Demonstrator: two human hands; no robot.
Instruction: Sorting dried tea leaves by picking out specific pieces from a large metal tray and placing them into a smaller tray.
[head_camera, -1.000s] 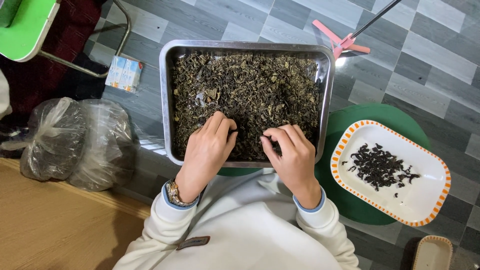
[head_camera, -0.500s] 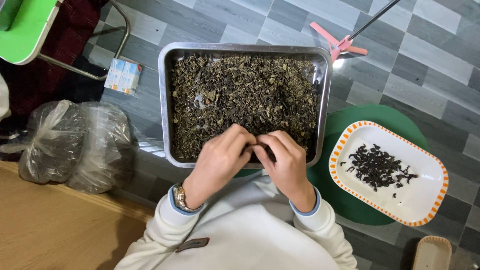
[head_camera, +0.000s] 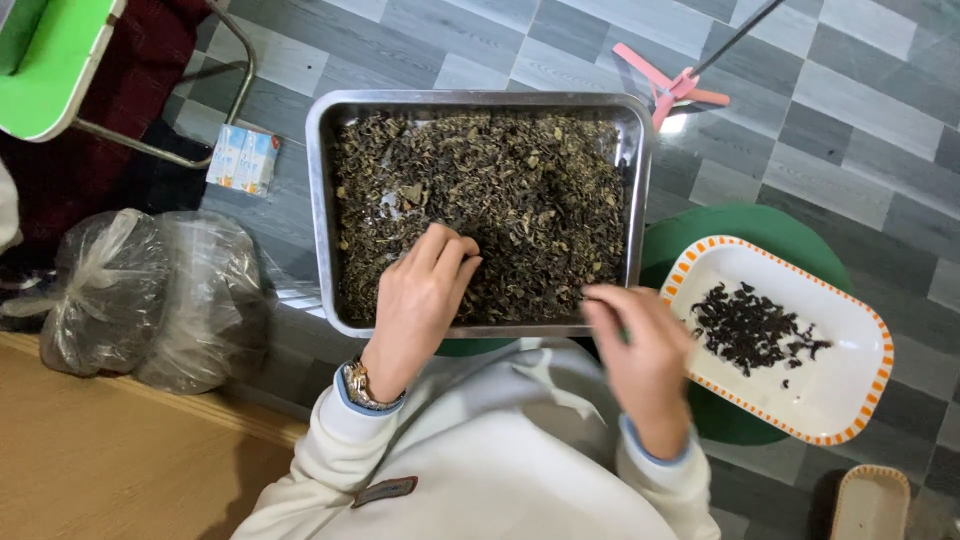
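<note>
A metal tray (head_camera: 322, 180) full of dried dark-green leaves (head_camera: 500, 190) rests in front of me. My left hand (head_camera: 420, 295) lies on the leaves at the tray's near edge, fingers curled into them. My right hand (head_camera: 640, 350) is blurred, off the tray's near right corner, between it and a white oval dish (head_camera: 840, 390) with an orange-striped rim. That dish holds a small heap of darker picked pieces (head_camera: 745, 325). Whether the right fingers pinch anything cannot be made out.
The dish sits on a green round stool (head_camera: 760, 225). Two tied plastic bags (head_camera: 150, 295) lie at the left beside a wooden board (head_camera: 110, 470). A small carton (head_camera: 243, 160), a green chair (head_camera: 60, 60) and a pink-footed stand (head_camera: 675, 90) stand on the grey tiled floor.
Both hands were together at the tray's near edge. My right hand has since swung right, off the tray toward the white dish; my left hand stays in the leaves.
</note>
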